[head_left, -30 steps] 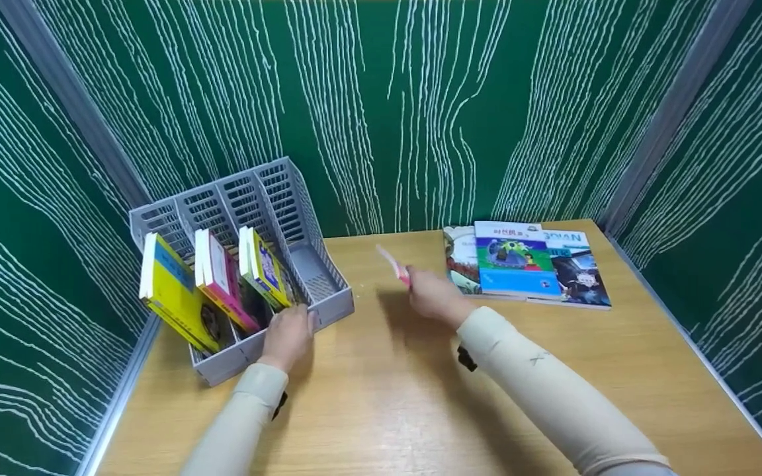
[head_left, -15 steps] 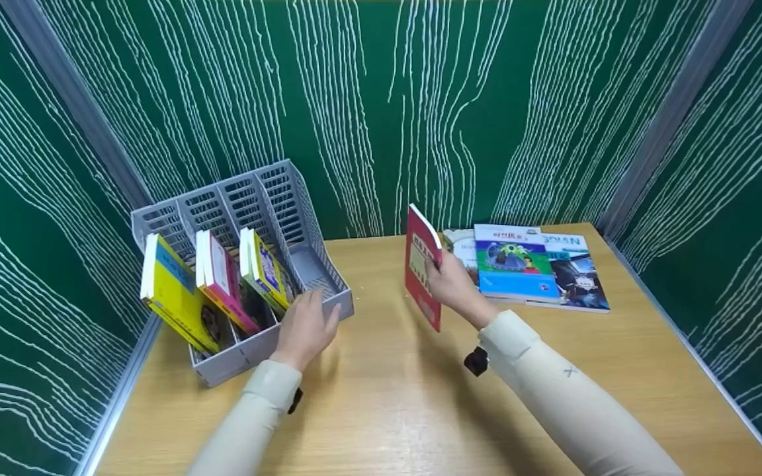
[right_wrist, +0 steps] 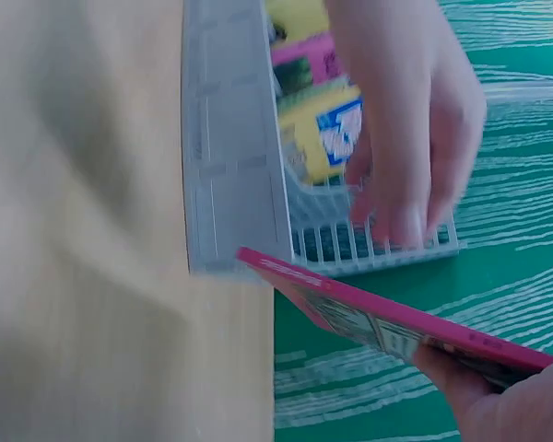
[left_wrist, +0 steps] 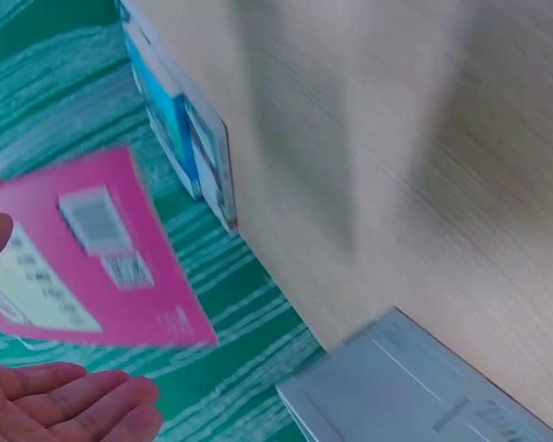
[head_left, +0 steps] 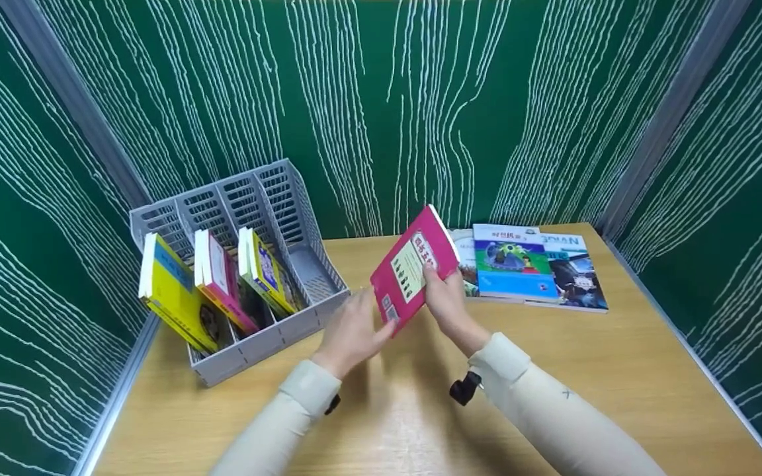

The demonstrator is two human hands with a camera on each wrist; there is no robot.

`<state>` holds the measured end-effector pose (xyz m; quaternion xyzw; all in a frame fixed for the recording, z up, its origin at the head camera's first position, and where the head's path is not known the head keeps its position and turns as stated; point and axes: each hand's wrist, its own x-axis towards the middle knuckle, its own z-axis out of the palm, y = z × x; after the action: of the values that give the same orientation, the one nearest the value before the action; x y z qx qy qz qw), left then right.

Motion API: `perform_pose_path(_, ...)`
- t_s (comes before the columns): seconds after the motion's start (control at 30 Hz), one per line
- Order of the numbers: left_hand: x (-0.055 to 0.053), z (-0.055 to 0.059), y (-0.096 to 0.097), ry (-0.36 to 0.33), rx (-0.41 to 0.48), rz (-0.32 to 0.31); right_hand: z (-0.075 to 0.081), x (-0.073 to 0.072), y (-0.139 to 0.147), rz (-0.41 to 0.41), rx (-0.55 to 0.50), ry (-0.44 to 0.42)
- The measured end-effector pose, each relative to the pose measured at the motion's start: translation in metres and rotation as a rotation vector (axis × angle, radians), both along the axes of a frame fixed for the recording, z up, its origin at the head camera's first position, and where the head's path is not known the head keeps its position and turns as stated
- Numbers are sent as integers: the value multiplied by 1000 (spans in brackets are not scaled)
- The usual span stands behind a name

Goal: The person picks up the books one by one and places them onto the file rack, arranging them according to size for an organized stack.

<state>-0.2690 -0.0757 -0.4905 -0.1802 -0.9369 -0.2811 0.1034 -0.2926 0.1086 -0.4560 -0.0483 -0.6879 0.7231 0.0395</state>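
My right hand (head_left: 450, 305) grips a thin pink-red book (head_left: 399, 281) by its right edge, thumb on the cover, and holds it tilted above the table. Beside the book's lower left corner is my left hand (head_left: 352, 330), its fingers extended. In the left wrist view, the fingers of the left hand (left_wrist: 69, 402) lie apart from the pink-red book (left_wrist: 157, 241), which shows a barcode. The right wrist view catches the book's spine edge (right_wrist: 387, 318) and my left hand (right_wrist: 410, 120) beyond it.
A grey slotted file rack (head_left: 288, 332) stands at left. Its compartments hold yellow books (head_left: 176, 297), pink books (head_left: 225, 284) and yellow-green books (head_left: 267, 274); the rightmost has none. A blue-and-purple book (head_left: 513, 264) overlaps other books at back right. Green walls (head_left: 407, 112) enclose the table (head_left: 381, 423).
The right hand has turned the book from edge-on so its pink cover faces the camera. My left hand has left the rack's front and moved right, to the book's lower corner.
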Motion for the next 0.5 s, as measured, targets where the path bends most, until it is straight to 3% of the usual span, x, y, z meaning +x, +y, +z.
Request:
perform_pose_path(0.27, 2, 4, 21, 107, -161, -9, -11, 12, -13, -53, -167, -7)
perform_pose_path(0.4, 2, 4, 23, 147, -206, -20, -17, 14, -18, -37, -231, 17)
perform_pose_path(0.5, 3, 4, 23, 141, -246, -20, -21, 17, -20, -8, -257, 37)
